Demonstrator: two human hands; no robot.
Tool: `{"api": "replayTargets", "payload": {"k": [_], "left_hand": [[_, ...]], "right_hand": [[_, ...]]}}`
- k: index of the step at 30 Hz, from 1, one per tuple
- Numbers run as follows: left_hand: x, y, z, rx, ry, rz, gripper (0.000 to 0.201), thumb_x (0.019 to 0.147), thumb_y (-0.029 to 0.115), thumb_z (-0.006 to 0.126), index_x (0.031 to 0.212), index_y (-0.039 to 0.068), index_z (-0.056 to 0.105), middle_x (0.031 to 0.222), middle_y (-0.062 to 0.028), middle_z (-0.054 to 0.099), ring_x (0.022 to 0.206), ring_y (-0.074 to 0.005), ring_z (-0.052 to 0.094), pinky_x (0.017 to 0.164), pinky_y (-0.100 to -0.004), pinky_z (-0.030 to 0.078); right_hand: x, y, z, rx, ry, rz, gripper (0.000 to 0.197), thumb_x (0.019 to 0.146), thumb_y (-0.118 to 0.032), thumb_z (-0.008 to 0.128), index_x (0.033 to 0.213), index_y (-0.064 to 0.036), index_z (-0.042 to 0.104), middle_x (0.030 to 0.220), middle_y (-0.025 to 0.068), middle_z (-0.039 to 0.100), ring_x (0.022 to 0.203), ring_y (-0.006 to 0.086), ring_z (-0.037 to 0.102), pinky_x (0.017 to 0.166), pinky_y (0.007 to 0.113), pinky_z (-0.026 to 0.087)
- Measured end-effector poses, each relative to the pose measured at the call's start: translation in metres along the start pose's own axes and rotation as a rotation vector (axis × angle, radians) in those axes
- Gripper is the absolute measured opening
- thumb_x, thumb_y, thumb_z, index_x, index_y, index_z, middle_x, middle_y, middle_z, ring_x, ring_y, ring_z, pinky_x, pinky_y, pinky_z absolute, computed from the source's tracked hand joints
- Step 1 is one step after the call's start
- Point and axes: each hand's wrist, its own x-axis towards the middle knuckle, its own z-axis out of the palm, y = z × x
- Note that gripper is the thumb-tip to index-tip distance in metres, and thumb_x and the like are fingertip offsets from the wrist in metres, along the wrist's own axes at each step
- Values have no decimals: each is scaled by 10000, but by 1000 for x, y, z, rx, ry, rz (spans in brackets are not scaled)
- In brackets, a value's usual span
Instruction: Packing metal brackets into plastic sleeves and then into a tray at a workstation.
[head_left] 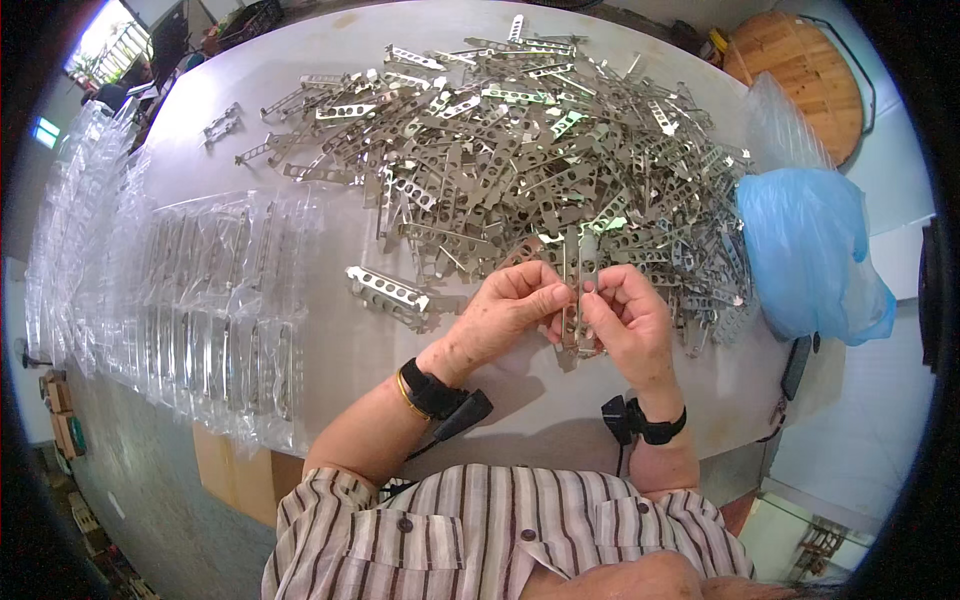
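In front of me both hands meet over the near edge of a big heap of thin perforated metal strips [520, 160]. My left hand [518, 300] is closed, its thumb and fingers pinching an upright metal strip [571, 258]. Close beside it, my right hand [632, 318] is also closed, gripping a similar metal strip [588, 262] alongside the first. The fingers partly cover where the two pieces meet, so I cannot tell whether they are joined. Left of my left hand lies a small stack of perforated strips [388, 290] on the table.
Clear plastic sleeves filled with strips [225, 310] cover the table's left side. A blue plastic bag [815, 255] stands at the right edge, with clear plastic [785, 125] behind it. A cardboard box [232, 478] is below the near left edge. A round wooden board [795, 75] stands far right.
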Motion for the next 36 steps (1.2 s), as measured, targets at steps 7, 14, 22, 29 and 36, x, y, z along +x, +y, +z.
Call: {"api": "replayTargets", "payload": {"k": [7,14,22,29,36], "left_hand": [[0,0,-1,3,0,15,168,1008,215,621,959,56,605,879,-36,666,745,-117,636,678,-271,539],[0,2,2,-42,36,20,140,973,158,669,977,56,573,928,-58,661,738,-133,637,653,-283,546],[2,2,4,-49,29,30,229,922,79,717,1038,75,521,922,-44,645,712,-124,622,632,-268,537],[2,3,4,-65,47,84,227,933,22,684,1047,86,499,906,-5,620,729,-88,610,609,-238,535],[2,2,6,-69,42,118,233,941,-8,664,1041,100,483,905,11,612,742,-70,601,630,-225,526]], "right_hand": [[3,4,-2,-101,-30,-4,61,954,-34,625,1005,-16,598,777,-17,654,661,3,561,559,190,446],[2,5,-2,-148,-52,-48,63,949,-17,624,1006,-12,597,818,7,686,717,23,606,605,203,486],[1,6,-1,-150,-49,-47,54,944,-18,632,986,-16,599,778,-24,642,668,6,540,565,190,429],[1,4,-3,-76,77,-41,49,952,-43,635,989,-37,602,757,-70,576,635,-14,488,547,175,395],[1,7,-5,-33,89,-45,49,962,-67,632,989,-41,600,759,-63,576,624,-9,501,536,169,400]]}}
